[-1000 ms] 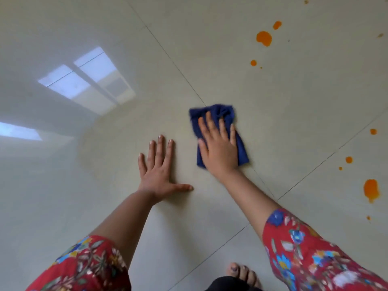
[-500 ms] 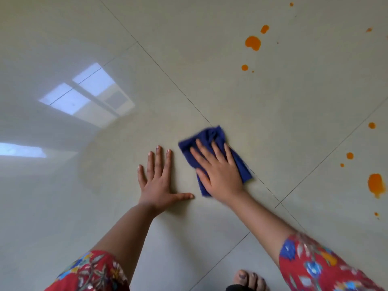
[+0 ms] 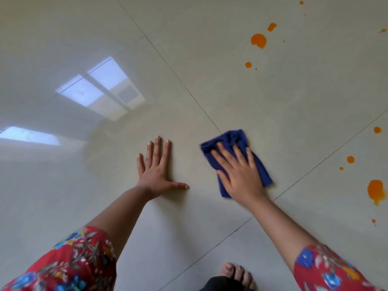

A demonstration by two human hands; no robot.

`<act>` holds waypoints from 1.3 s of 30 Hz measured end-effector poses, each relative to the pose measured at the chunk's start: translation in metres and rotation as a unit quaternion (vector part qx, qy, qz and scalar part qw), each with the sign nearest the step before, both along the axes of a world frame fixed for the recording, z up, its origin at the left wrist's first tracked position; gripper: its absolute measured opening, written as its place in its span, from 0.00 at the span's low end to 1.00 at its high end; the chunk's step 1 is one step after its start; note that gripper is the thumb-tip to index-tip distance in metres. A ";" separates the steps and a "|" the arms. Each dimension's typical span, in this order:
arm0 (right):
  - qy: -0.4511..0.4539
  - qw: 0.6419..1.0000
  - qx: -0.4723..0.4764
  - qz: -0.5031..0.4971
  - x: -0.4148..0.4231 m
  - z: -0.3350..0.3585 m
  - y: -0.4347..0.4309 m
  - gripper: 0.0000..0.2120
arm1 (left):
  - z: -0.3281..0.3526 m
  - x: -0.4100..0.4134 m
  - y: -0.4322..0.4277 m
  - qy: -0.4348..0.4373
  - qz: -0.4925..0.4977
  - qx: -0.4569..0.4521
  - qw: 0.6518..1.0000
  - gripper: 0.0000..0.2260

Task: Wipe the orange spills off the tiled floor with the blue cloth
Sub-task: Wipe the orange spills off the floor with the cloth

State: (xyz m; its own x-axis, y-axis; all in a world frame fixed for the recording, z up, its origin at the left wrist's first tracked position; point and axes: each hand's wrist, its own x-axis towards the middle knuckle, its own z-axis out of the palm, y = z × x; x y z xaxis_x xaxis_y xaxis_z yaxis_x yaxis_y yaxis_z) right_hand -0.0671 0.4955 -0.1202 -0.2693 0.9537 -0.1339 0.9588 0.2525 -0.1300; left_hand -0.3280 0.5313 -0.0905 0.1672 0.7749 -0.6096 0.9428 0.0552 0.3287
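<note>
While the right hand lies flat with fingers spread on the blue cloth at floor centre, left hand open at nine o'clock beside it, orange spills at one and three o'clock.

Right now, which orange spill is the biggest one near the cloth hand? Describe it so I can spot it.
Start at the blue cloth under the right hand and look right, across the grout line onto the next tile. Near the picture's right edge lies the large orange spill; unlike the small round drops around it, it is a tall blob with a drip tail.
</note>
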 end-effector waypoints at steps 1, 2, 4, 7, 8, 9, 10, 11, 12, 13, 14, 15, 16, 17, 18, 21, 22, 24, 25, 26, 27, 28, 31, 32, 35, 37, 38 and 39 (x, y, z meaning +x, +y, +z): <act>-0.002 0.999 0.002 -0.035 0.018 0.000 0.000 0.26 | 0.001 0.000 0.000 0.004 0.005 0.000 1.000 0.61; -0.005 0.997 0.000 -0.082 0.034 -0.001 0.008 0.26 | 0.004 0.002 0.000 0.011 0.009 0.005 1.000 0.61; -0.009 0.985 -0.003 -0.174 0.051 -0.004 0.040 0.27 | 0.011 0.009 -0.004 0.040 0.017 0.036 0.998 0.58; 0.017 0.968 -0.011 -0.250 0.035 -0.001 0.086 0.28 | 0.028 0.038 -0.003 0.047 -0.005 0.081 0.996 0.46; 0.025 0.971 -0.015 -0.236 0.027 0.001 0.089 0.28 | 0.032 0.051 0.000 0.032 -0.014 0.082 0.996 0.43; 0.027 0.980 -0.024 -0.197 0.025 0.004 0.084 0.28 | 0.039 0.065 0.007 0.022 -0.029 0.076 0.996 0.41; 0.024 0.989 -0.038 -0.139 0.027 0.006 0.069 0.27 | 0.044 0.078 0.014 0.016 -0.053 0.059 0.997 0.39; 0.020 0.995 -0.048 -0.082 0.036 0.008 0.053 0.27 | 0.049 0.089 0.024 0.018 -0.083 0.038 0.996 0.38; 0.014 0.997 -0.057 -0.048 0.050 0.007 0.039 0.27 | 0.052 0.096 0.033 0.024 -0.115 0.018 0.993 0.37; 0.012 0.996 -0.069 -0.046 0.068 0.009 0.039 0.27 | 0.056 0.104 0.045 0.034 -0.146 0.001 0.989 0.36; 0.012 0.995 -0.075 -0.071 0.085 0.009 0.047 0.27 | 0.060 0.109 0.057 0.046 -0.177 -0.014 0.983 0.36; 0.004 0.991 -0.071 -0.110 0.100 0.009 0.063 0.27 | 0.066 0.113 0.070 0.058 -0.208 -0.022 0.976 0.35; -0.001 0.987 -0.071 -0.145 0.112 0.008 0.085 0.27 | 0.072 0.116 0.084 0.069 -0.232 -0.019 0.970 0.34; -0.002 0.980 -0.094 -0.175 0.119 0.008 0.108 0.28 | 0.079 0.119 0.097 0.079 -0.249 -0.008 0.965 0.34; 0.000 0.974 -0.117 -0.194 0.123 0.010 0.128 0.28 | 0.085 0.123 0.115 0.086 -0.264 0.012 0.961 0.33; -0.012 0.977 -0.144 -0.156 0.117 0.019 0.147 0.30 | 0.097 0.129 0.158 0.093 -0.308 0.057 0.945 0.31; -0.020 0.982 -0.157 -0.104 0.118 0.021 0.140 0.30 | 0.099 0.129 0.168 0.099 -0.324 0.058 0.939 0.31; -0.020 0.981 -0.195 -0.008 0.131 0.023 0.126 0.29 | 0.099 0.130 0.189 0.103 -0.362 0.053 0.925 0.30; -0.016 0.976 -0.215 0.010 0.141 0.025 0.127 0.29 | 0.099 0.129 0.200 0.102 -0.375 0.051 0.920 0.30; -0.015 0.973 -0.231 0.009 0.149 0.026 0.130 0.28 | 0.098 0.128 0.208 0.096 -0.385 0.050 0.917 0.30; -0.019 0.970 -0.244 -0.003 0.153 0.027 0.137 0.27 | 0.096 0.126 0.212 0.089 -0.390 0.048 0.915 0.30; -0.025 0.965 -0.259 -0.029 0.154 0.030 0.147 0.27 | 0.092 0.125 0.218 0.081 -0.390 0.048 0.916 0.31; -0.004 0.957 -0.262 -0.121 0.139 0.028 0.172 0.29 | 0.072 0.131 0.230 0.035 -0.368 0.059 0.927 0.33; 0.005 0.957 -0.249 -0.148 0.132 0.026 0.176 0.30 | 0.061 0.136 0.237 0.016 -0.357 0.068 0.932 0.33; 0.009 0.978 -0.153 -0.142 0.109 0.017 0.156 0.30 | 0.038 0.144 0.241 -0.032 -0.299 0.112 0.947 0.35; 0.028 0.987 -0.117 -0.111 0.108 0.010 0.135 0.29 | 0.026 0.148 0.249 -0.052 -0.264 0.141 0.953 0.36; 0.039 0.988 -0.115 -0.095 0.114 0.006 0.130 0.28 | 0.020 0.151 0.257 -0.060 -0.252 0.150 0.954 0.36; 0.052 0.989 -0.108 -0.089 0.124 0.004 0.129 0.27 | 0.016 0.152 0.262 -0.066 -0.238 0.159 0.956 0.36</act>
